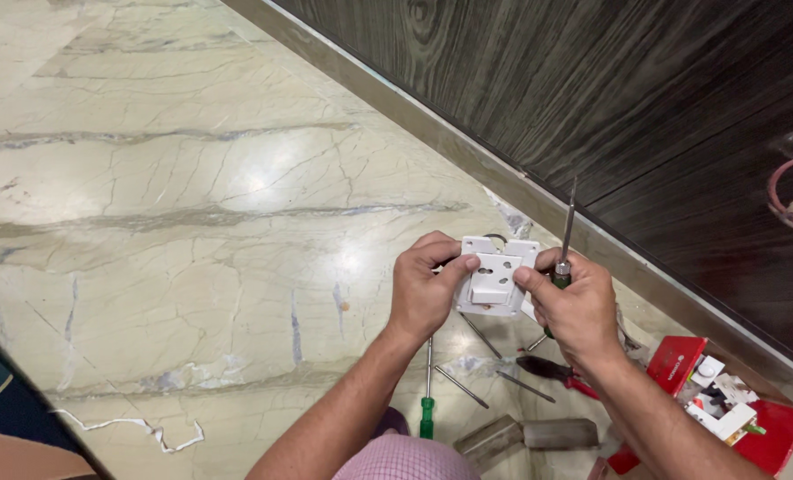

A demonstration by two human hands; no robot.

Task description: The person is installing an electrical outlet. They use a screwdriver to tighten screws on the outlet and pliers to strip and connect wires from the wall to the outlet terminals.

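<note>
Both hands hold a white plastic socket plate [494, 276] with round pin holes and a small switch, above a marble floor. My left hand [423, 289] grips its left edge, thumb pressing on the front. My right hand [574, 302] pinches the plate's right edge and also holds a green-handled screwdriver [565, 240], its thin shaft pointing up toward the dark wood wall.
On the floor below the hands lie a green-handled screwdriver [427, 391], loose metal shafts [460, 387], red-handled pliers [552, 372] and a trowel [525, 436]. An open red box [676, 363] with white parts sits at right. A metal skirting strip [468, 151] edges the wall.
</note>
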